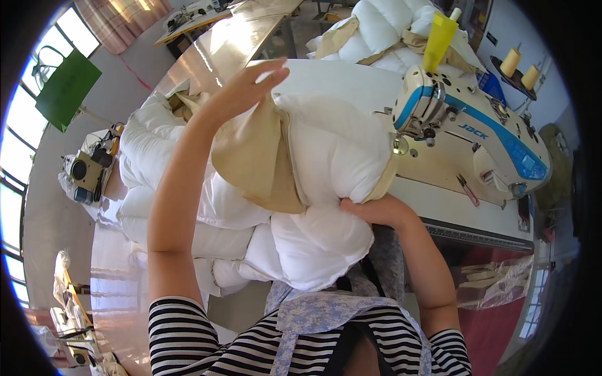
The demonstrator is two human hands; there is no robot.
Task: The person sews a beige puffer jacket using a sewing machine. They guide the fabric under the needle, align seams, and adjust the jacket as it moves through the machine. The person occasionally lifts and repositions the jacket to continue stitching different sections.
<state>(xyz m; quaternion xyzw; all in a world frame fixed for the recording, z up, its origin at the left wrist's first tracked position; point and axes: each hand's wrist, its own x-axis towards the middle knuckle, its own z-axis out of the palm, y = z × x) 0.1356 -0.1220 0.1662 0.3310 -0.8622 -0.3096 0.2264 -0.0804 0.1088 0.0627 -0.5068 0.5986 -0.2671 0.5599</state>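
My left hand (257, 84) is raised at the back of a puffy white quilted piece (326, 144), over its beige fabric flap (248, 169), with its fingers apart. My right hand (373, 210) grips the white piece low on its right side, by a beige edge, its fingertips hidden in the padding. More white quilted bulk (150, 156) spreads to the left and down to my lap. Just right of the piece stands a white and blue sewing machine (501, 144), with red-handled thread snips (468, 189) lying on its bed.
Behind lie another white and beige quilted pile (370, 31) and a yellow plastic cup (439, 41). Thread cones (511, 61) stand at right. Another machine (84, 169) is at left, below a green bag (66, 94) by the window. Further tables (263, 12) are at the back.
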